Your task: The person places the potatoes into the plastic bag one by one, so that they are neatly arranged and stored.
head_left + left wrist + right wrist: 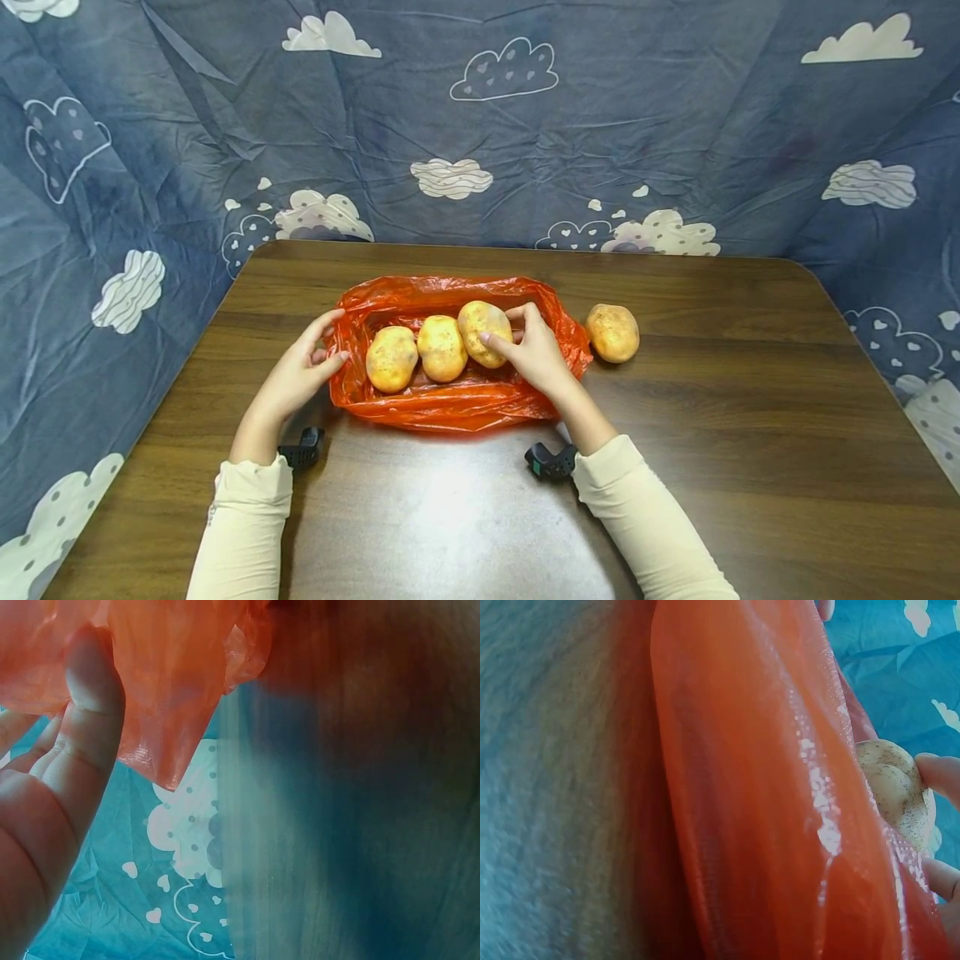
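A red plastic bag lies spread on the table with its mouth facing up. My left hand holds the bag's left rim between thumb and fingers; in the left wrist view the thumb lies against the film. Inside the bag, one potato sits at the left with a second potato beside it. My right hand grips a third potato over the bag's right half. That potato shows past the bag's edge in the right wrist view, with fingertips on it.
Another potato lies on the table just outside the bag's right end. The wooden table extends right and toward the front. Behind it hangs a blue cloth with cloud prints. Black wrist cameras sit under both wrists.
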Tool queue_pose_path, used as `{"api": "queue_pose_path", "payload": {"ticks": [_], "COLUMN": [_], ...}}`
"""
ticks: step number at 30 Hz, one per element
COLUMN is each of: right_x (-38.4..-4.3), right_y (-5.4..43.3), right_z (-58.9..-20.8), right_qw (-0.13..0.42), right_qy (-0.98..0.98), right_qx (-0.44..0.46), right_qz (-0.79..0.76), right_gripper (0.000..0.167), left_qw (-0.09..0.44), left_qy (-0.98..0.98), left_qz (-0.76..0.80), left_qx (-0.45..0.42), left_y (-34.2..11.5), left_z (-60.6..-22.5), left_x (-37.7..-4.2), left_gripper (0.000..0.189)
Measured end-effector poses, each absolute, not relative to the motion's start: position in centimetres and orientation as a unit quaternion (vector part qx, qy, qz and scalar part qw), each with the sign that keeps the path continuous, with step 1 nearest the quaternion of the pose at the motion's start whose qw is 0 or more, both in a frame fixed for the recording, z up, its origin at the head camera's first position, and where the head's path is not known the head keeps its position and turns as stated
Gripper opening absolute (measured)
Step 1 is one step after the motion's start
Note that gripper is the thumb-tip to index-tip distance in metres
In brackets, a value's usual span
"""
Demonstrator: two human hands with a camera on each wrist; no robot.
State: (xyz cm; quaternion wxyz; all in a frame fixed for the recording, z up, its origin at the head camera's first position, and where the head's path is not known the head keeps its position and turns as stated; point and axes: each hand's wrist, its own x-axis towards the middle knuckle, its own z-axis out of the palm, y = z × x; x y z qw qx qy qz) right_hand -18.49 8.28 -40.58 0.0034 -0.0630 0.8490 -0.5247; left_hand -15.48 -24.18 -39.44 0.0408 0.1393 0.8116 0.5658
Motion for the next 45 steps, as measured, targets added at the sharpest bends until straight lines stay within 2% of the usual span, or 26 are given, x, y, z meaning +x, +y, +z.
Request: {"api": "queue_pose_path", "payload": {"ticks": [10,25,35,45], "right_x": [-18.3,-18.3,-18.4,-17.9], "right_y": [8.4,8.3,8.4,8.8], "right_z": [-41.2,-41.3,-41.4,-40.1], "right_qw": [0.038,0.06,-0.021,-0.086], "right_qy": [0.859,0.876,0.865,0.798], "right_qx": [-0.032,-0.036,-0.089,-0.148], "right_qz": [-0.509,-0.477,-0.494,-0.579], "right_gripper": [0.052,0.054,0.046,0.035], "left_qw": [0.04,0.033,0.029,0.036], "left_qy": [0.812,0.81,0.811,0.812], "left_qz": [0.564,0.565,0.563,0.563], "left_qx": [0.143,0.155,0.155,0.148], "left_y": [-24.0,-23.7,-24.0,-24.1], "left_z": [-39.2,-38.6,-39.3,-39.4], "left_x": [-15.5,-15.3,-15.5,-15.4], "left_gripper": [0.059,0.058,0.058,0.06]}}
